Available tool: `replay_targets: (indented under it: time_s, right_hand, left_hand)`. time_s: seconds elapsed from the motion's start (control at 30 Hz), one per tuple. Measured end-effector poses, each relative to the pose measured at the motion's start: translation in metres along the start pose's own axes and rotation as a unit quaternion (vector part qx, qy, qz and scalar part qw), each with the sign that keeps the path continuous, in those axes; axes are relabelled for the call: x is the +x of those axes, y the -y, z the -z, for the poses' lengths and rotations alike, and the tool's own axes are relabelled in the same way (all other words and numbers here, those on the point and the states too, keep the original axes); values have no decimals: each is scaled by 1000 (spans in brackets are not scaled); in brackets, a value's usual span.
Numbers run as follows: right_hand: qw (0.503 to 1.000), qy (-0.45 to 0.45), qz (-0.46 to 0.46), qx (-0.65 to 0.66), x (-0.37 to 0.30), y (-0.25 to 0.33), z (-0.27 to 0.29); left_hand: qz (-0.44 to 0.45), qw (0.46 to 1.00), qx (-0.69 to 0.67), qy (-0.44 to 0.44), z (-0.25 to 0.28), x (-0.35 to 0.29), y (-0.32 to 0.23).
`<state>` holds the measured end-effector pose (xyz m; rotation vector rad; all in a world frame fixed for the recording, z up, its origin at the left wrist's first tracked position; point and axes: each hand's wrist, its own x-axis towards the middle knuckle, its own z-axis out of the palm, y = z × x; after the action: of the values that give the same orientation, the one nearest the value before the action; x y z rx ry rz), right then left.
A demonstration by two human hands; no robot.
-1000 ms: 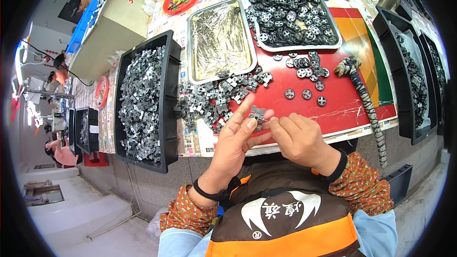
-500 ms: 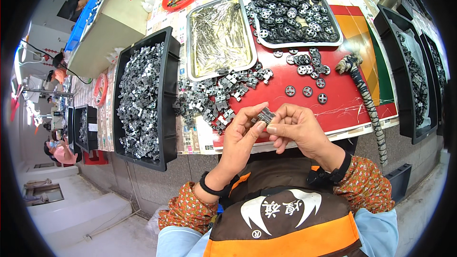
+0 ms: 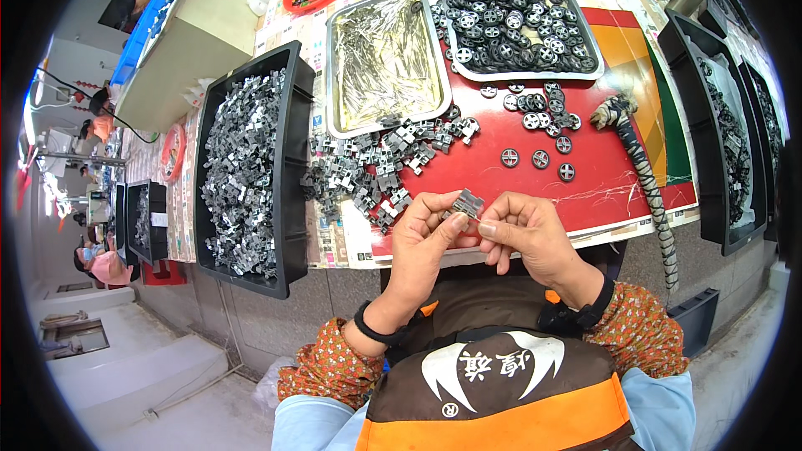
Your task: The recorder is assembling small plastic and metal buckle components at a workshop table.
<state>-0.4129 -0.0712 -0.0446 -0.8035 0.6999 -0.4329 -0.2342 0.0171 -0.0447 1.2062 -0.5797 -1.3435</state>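
Between the thumb and fingers of my left hand (image 3: 418,238) is a small grey-and-black plastic part (image 3: 468,202), held up over the table's near edge. My right hand (image 3: 535,238) is closed in a pinch just right of the part. Whatever those fingertips hold, if anything, is too small to make out. Similar small plastic parts (image 3: 384,169) lie in a loose heap beyond my left hand. Several small black wheels with silver spokes (image 3: 540,159) lie on the red sheet (image 3: 484,188) beyond my right hand.
A metal tray (image 3: 332,83) holds thin metal pins, and another tray (image 3: 535,77) is heaped with wheels. Left stands a black bin (image 3: 294,175) full of plastic parts. A wrapped, crooked rod (image 3: 647,175) hangs over the right edge near more black bins (image 3: 706,150).
My right hand has drawn slightly right, opening a small gap from the plastic part. My left hand keeps hold of that part, almost in place.
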Motion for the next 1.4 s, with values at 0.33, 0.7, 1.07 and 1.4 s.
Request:
replay_targets:
  time_s: [0.33,0.7,1.07,1.4]
  right_hand:
    - [993,-19,-55,101,-10,-11,3]
    - [997,-48,-37,49,-18,-12,-2]
    - [1000,-3,-21,23,-20,-15,6]
    - [996,-20,40,-79,-30,-12,2]
  left_hand:
    - [-22,999,30,22,-5,-7,8]
    - [-6,999,34,32,-3,-12,13]
    - [-109,983,146,19,1,-21,15]
    - [-11,998,-24,65,-3,-22,10]
